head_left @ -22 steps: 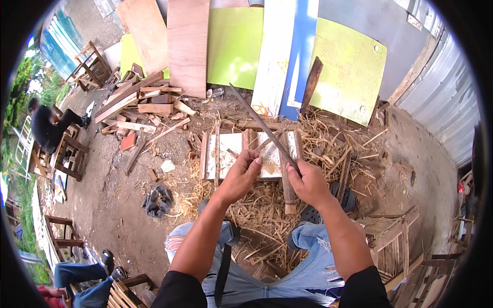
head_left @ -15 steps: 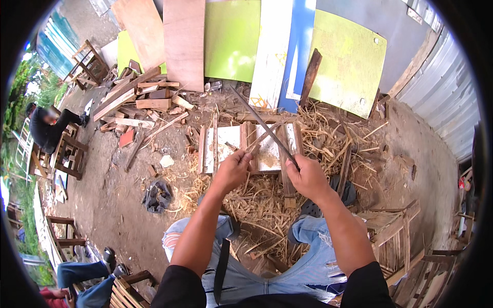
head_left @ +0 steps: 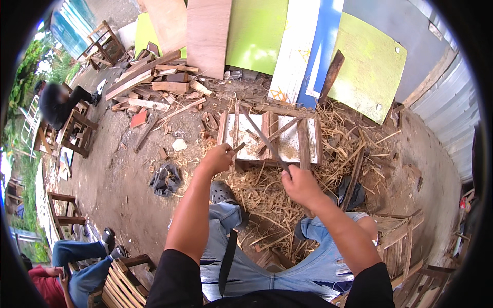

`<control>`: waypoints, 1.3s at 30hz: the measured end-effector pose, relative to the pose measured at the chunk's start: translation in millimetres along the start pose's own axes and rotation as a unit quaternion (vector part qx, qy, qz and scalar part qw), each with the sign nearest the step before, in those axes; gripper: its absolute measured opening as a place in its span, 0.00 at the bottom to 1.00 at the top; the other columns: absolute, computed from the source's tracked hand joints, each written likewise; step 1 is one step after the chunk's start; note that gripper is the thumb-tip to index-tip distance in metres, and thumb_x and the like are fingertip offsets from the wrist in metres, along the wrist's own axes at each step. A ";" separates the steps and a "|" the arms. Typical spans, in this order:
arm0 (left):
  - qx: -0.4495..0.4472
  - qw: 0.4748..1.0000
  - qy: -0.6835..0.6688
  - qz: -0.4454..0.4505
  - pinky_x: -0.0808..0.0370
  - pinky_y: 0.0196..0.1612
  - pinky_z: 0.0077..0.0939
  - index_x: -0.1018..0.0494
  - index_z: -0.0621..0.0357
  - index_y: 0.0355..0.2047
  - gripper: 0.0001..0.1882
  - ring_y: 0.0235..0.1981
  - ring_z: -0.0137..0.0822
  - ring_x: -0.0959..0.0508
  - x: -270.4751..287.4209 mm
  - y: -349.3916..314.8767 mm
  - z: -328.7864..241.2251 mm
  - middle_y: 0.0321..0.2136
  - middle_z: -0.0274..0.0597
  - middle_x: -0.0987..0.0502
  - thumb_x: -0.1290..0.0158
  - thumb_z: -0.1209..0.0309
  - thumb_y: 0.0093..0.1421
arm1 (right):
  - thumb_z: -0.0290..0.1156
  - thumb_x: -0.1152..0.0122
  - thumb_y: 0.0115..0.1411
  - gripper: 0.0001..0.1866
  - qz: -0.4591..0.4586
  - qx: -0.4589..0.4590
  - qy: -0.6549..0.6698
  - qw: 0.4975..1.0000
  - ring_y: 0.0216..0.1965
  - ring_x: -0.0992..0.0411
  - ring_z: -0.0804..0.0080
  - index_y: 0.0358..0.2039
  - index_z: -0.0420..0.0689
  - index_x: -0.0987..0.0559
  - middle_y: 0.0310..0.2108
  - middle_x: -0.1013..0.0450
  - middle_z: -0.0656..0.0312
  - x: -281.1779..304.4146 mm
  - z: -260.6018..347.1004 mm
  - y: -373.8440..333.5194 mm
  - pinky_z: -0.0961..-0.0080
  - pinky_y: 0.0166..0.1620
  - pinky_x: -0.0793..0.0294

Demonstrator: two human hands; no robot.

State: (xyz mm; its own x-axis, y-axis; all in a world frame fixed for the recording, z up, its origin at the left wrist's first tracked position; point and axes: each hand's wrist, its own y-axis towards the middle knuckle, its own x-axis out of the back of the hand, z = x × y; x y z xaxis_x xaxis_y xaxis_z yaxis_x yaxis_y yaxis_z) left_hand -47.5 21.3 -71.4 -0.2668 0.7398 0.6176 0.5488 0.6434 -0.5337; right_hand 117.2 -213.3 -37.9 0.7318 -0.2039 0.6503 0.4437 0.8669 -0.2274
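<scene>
My left hand [head_left: 217, 158] is closed on a short wooden strip [head_left: 239, 148], its end sticking out toward the low bench. In my right hand [head_left: 302, 187] is a long, narrow, dark-grey blade like a machete [head_left: 269, 145], slanting up and left across the bench; my fingers hide its handle. Below the blade stands a low wooden bench [head_left: 295, 139] with white panels and brown slats. Another thin wooden stick [head_left: 285, 130] crosses its top diagonally. The blade and the strip in my left hand are apart.
Wood shavings [head_left: 336, 133] surround the bench. Scrap wood [head_left: 169, 87] is piled at the far left, and coloured boards [head_left: 257, 38] lean behind. A black plastic bag [head_left: 165, 179] lies on the left. Two people sit at the left edge; a slatted wooden piece [head_left: 398, 241] stands at right.
My left hand has moved left, away from the blade, with the strip in it. The right hand has shifted slightly down with the blade. The whole view has swung a little.
</scene>
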 end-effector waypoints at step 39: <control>-0.184 0.910 0.345 -0.139 0.29 0.55 0.46 0.22 0.56 0.43 0.13 0.53 0.45 0.25 -80.8 59.9 -137.6 0.47 0.46 0.23 0.42 0.68 0.58 | 0.39 0.49 0.69 0.15 -0.182 -0.148 0.292 0.927 0.14 0.32 0.78 0.34 0.38 0.26 0.19 0.32 0.66 105.7 -28.1 -39.5 0.76 0.18 0.30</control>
State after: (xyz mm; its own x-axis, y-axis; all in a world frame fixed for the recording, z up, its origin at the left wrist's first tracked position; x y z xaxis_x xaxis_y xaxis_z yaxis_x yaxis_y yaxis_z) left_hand 116.0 -27.0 -73.8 0.0544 0.1775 0.9826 0.7983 0.5834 -0.1496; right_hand 191.5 -281.9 19.4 0.6233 -0.7442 0.2401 0.7752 0.5475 -0.3152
